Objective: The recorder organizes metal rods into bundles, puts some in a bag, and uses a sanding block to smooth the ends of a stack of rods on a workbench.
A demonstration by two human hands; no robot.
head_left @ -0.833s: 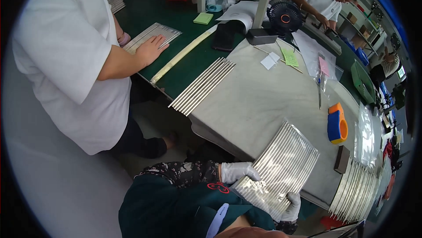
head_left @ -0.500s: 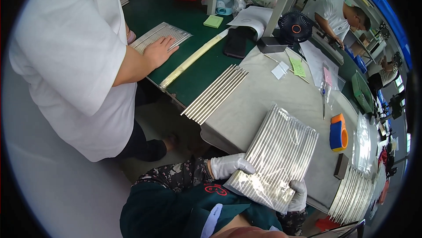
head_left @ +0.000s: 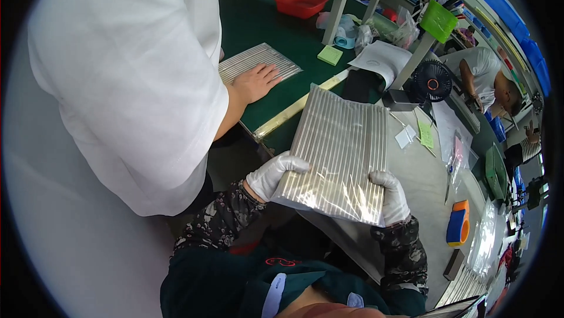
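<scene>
A clear plastic bag of slim metal rods (head_left: 341, 147), the rods packed side by side in a flat row, is held in front of the person's chest, crossing the near edge of the grey work surface (head_left: 414, 177) in view; whether its underside touches that surface cannot be told. The 2 hands wear white gloves. The left hand (head_left: 273, 176) is closed on the bag's left edge near the lower corner, its thumb lying over the top face; the right hand (head_left: 392, 197) grips the opposite edge the same way, thumb on top. The fingers of both are mostly hidden beneath. To the left, a co-worker's bare hand (head_left: 257, 83) rests on another flat bag of rods (head_left: 252, 62), lying on the green tabletop (head_left: 247, 18). A pale yellow strip (head_left: 285, 117) lies between the 2 bags. Beyond the held bag stand a dark grey box (head_left: 401, 101) and, just beside it, a small black fan (head_left: 432, 81). To the right, 1 green sticky note (head_left: 426, 133) lies on the grey surface, and nearer the person sits an orange-and-blue ring-shaped piece (head_left: 457, 224).
</scene>
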